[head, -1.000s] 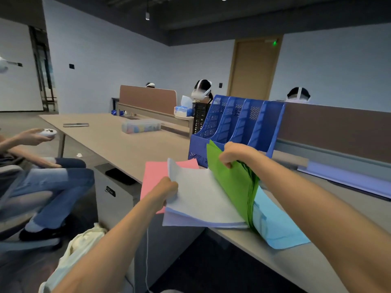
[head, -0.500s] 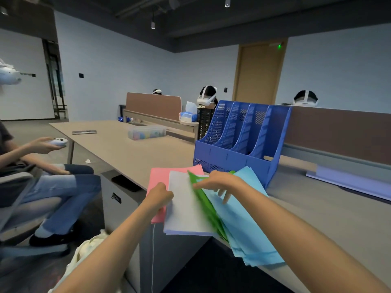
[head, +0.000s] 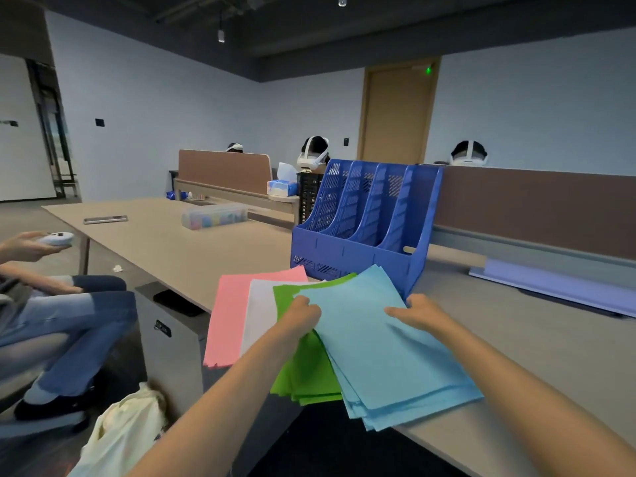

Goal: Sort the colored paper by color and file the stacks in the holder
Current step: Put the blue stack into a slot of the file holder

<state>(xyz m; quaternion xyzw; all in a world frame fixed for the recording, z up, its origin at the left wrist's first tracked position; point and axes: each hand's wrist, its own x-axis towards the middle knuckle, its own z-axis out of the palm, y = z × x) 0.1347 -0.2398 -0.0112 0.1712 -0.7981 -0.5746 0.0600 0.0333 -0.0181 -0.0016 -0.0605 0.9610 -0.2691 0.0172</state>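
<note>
Four fanned paper stacks lie at the desk's near corner: pink paper (head: 229,315) leftmost, then white paper (head: 258,311), green paper (head: 306,370) and light blue paper (head: 382,349) on top at the right. My left hand (head: 303,313) grips the left edge of the blue stack where it overlaps the green. My right hand (head: 418,311) rests on the blue stack's right edge, fingers curled over it. The blue file holder (head: 364,228) with several empty slots stands just behind the papers.
A seated person (head: 51,304) holding a white controller is at the left. A clear plastic box (head: 214,216) and a phone (head: 105,219) lie farther back on the desk (head: 179,246). A lavender sheet (head: 557,287) lies at right. A cream bag (head: 124,438) sits below the desk edge.
The green stack, lifted upright a second ago, now lies flat under the blue. My left hand moved from the white sheets to the blue stack's left edge; my right hand shifted to its right edge.
</note>
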